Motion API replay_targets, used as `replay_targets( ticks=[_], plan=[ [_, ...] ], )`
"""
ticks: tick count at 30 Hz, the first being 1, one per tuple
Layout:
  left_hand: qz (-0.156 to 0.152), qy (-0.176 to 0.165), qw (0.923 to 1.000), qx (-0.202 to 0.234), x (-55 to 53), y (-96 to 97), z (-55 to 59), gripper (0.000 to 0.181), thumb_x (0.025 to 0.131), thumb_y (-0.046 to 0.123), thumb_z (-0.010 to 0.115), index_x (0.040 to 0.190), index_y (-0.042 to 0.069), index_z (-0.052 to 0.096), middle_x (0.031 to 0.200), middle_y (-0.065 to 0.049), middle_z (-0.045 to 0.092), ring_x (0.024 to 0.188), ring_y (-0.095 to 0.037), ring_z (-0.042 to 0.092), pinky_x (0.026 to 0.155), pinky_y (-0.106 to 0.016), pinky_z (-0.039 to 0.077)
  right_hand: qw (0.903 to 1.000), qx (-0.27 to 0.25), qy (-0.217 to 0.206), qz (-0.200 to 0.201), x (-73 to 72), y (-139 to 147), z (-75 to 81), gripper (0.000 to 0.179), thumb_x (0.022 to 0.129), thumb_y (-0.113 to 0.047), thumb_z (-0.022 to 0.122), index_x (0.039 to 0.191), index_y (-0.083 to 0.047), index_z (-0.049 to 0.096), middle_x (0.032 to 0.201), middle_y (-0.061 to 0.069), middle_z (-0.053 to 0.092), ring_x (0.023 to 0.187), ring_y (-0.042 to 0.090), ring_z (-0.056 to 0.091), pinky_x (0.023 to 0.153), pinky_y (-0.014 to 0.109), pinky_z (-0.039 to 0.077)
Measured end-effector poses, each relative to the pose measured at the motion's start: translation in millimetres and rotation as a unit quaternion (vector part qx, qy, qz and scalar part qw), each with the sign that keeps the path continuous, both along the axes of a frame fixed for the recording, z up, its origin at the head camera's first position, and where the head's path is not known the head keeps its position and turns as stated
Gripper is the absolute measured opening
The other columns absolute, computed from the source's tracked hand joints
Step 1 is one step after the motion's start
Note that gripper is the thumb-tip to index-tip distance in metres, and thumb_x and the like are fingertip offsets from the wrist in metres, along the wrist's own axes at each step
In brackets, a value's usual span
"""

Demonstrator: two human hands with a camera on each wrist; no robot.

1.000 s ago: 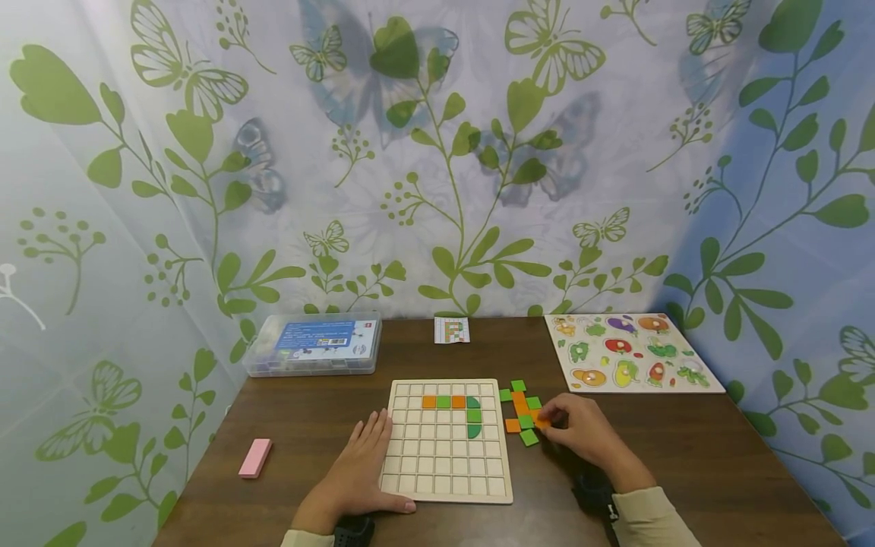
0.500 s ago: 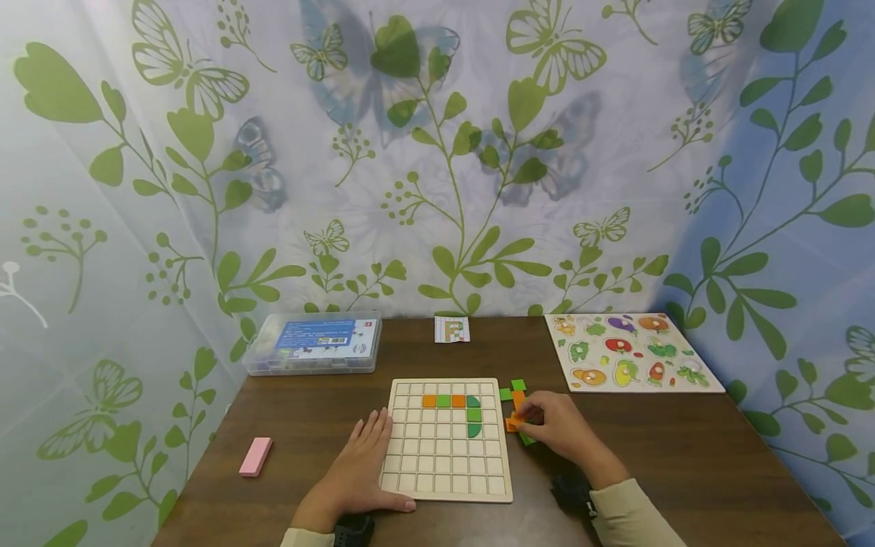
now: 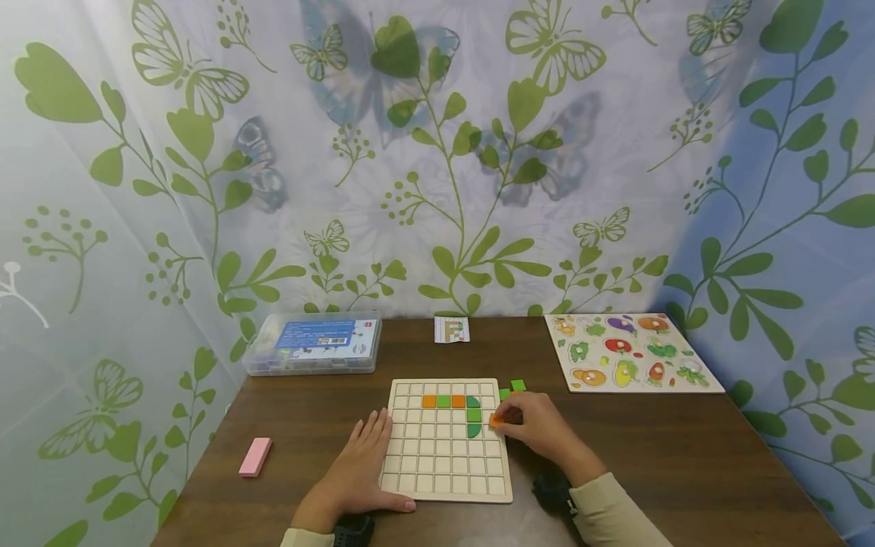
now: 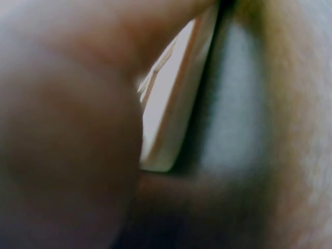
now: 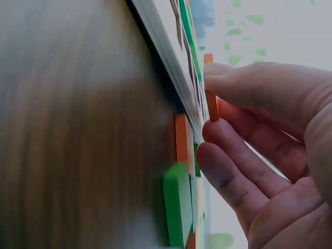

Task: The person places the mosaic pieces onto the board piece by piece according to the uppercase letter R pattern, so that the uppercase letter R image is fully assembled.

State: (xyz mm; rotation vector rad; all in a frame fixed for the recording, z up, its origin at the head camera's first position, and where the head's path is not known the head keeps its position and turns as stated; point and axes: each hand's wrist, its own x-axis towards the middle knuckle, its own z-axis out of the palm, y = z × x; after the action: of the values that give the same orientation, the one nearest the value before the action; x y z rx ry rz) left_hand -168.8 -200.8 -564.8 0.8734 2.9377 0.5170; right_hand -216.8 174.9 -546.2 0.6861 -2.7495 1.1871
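Note:
My right hand [image 3: 543,433] pinches an orange square tile [image 3: 495,420] between thumb and fingers, over the right side of a pale wooden grid board [image 3: 443,448]. The right wrist view shows the tile on edge, beside the board's rim. My left hand [image 3: 355,467] lies along the board's left edge, fingers straight and thumb at its lower corner. In the grid's upper part an orange tile [image 3: 428,401], a green tile [image 3: 443,401] and another orange tile [image 3: 459,401] form a row. Two rounded dark-green tiles sit right of it, with a green square [image 3: 474,415] between them.
Loose green tiles [image 3: 517,385] and orange ones lie right of the board, partly hidden by my right hand. Farther back are a small pattern card [image 3: 452,330], a clear plastic case [image 3: 311,346] and a vegetable puzzle board [image 3: 636,353]. A pink block [image 3: 256,457] lies at left.
My right hand has moved left from the loose tiles to the board's right side, bringing the orange tile along. My left hand has stayed in place.

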Motion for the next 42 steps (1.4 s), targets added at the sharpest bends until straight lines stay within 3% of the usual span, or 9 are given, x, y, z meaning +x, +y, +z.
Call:
replay_targets(
  ticks=[10,18,32,42],
  plan=[
    [-0.004,0.008,0.9999,0.005,0.9,0.6,0.6,0.144,0.071,0.092,0.067,0.161,-0.012,0.024,0.167,-0.030,0.022,0.155,-0.046,0.016,0.122,-0.062,0.015,0.9997,0.010,0.012,0.021,0.5,-17.4,2.0,0.014,0.087,-0.010,0.088,0.095,-0.015,0.078,0.091,-0.008,0.068,0.078,0.008,0.061,0.068,0.031,0.055],
    [-0.004,0.010,0.9999,0.007,0.6,0.6,-1.5,0.144,0.072,0.091,0.068,0.161,-0.012,0.024,0.168,-0.029,0.021,0.155,-0.045,0.016,0.122,-0.062,0.016,0.9986,0.011,0.041,0.029,0.9,-30.3,3.4,0.015,0.087,-0.009,0.089,0.094,-0.016,0.078,0.094,-0.007,0.070,0.083,0.008,0.066,0.071,0.031,0.059],
    [-0.002,0.004,1.0000,0.001,0.3,0.2,-1.2,0.144,0.072,0.092,0.066,0.162,-0.012,0.023,0.168,-0.029,0.020,0.156,-0.044,0.016,0.122,-0.062,0.016,0.9969,0.018,0.049,0.058,1.6,-53.4,3.8,0.014,0.086,-0.007,0.089,0.094,-0.014,0.078,0.092,-0.007,0.071,0.081,0.011,0.065,0.070,0.031,0.057],
    [0.002,-0.004,1.0000,-0.001,0.5,-0.4,-0.2,0.145,0.071,0.093,0.066,0.162,-0.011,0.023,0.169,-0.028,0.020,0.156,-0.043,0.015,0.123,-0.060,0.014,0.9952,0.055,0.044,0.067,-1.0,-65.0,2.8,0.014,0.086,-0.007,0.089,0.092,-0.017,0.080,0.089,-0.012,0.070,0.085,0.009,0.064,0.078,0.036,0.057]
  ],
)
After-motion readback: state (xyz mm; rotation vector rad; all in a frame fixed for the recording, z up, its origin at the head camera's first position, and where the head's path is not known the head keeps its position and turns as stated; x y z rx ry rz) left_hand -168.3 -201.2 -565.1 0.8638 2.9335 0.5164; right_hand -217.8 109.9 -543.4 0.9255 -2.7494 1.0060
